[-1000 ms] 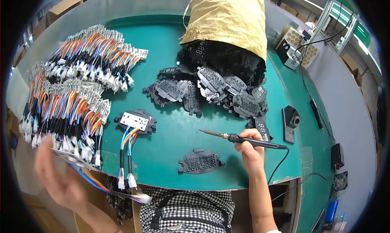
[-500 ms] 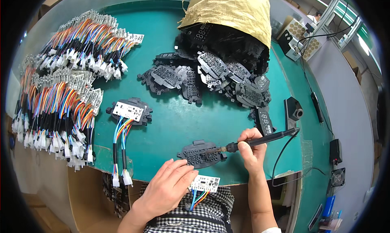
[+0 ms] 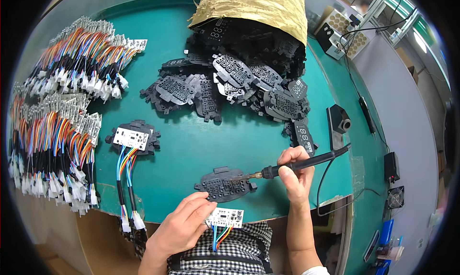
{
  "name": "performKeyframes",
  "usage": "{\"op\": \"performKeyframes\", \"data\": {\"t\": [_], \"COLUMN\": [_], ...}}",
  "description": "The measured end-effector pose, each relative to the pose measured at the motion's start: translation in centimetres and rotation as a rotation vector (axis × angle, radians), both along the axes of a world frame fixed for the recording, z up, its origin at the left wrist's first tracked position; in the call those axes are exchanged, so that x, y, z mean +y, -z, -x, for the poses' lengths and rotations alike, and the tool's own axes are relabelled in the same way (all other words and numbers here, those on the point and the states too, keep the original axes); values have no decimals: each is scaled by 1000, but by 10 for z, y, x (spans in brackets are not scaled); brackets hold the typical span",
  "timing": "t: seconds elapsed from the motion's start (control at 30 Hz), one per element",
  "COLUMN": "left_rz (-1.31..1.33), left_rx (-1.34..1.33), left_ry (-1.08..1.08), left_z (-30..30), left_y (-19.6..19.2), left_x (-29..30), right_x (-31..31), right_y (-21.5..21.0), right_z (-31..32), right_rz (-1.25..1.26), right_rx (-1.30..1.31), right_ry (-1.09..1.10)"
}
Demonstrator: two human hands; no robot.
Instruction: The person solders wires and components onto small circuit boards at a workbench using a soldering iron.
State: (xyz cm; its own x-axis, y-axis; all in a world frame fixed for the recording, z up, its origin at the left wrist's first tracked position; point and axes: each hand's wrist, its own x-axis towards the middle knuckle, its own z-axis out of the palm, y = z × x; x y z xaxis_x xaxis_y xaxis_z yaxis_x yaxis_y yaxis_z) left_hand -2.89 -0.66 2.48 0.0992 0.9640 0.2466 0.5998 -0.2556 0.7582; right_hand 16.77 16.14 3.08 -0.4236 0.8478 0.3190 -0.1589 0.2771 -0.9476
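The left arm bends inward, its hand (image 3: 181, 226) pinching one end of a white circuit board (image 3: 230, 216) at the green table's (image 3: 258, 148) near edge. The right arm points up; its hand (image 3: 296, 179) grips a soldering iron (image 3: 322, 160), tip over a black plastic panel (image 3: 221, 190).

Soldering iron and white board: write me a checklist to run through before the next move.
1. Soldering iron held by its handle: ok, in the right hand.
2. White circuit board in hand: ok, the left hand has its left end.
3. Black panel lying on the green table: ok.
4. Iron's tip touching the panel: cannot tell; it shows over the panel, contact unclear.
5. A hand free: not ok, both are occupied.
6. Iron hot: cannot tell from the picture.
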Motion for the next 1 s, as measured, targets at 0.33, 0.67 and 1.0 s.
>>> {"op": "performKeyframes", "data": {"t": [0.33, 0.67, 1.0], "left_rz": [-26, -77, -66], "left_rx": [-55, -44, -56], "left_ry": [59, 67, 68], "left_z": [8, 9, 10], "left_y": [5, 8, 9], "left_x": [5, 6, 5], "right_x": [-2, -5, -5], "right_y": [-4, -4, -3], "right_z": [0, 3, 6], "right_rz": [1, 9, -11], "right_rx": [-18, -82, -114], "right_ry": [17, -14, 1]}}
